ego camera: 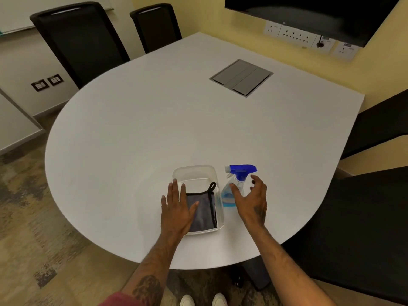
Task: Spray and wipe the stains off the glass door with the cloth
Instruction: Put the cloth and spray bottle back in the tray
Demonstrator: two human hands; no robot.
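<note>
Head view, looking down on a white rounded surface (136, 133). Near the front edge, a clear plastic tub (194, 173) with a dark cloth (204, 214) lying folded inside, black cord along its edge. Just right of the tub, a spray bottle (234, 191), upright, blue trigger head on top, a little blue liquid at the bottom. Left hand (177, 209) flat and wide, fingers straight, lying over the left side of the tub and partly over the cloth, holding nothing. Right hand (251, 198) wide and curved, thumb and fingers spread on both sides of the bottle, very near; contact impossible to tell. Farther back, a grey hatch (241, 77) set into the surface. Black chairs (81, 40) around, wall sockets (293, 35) behind. No glass door in view.
</note>
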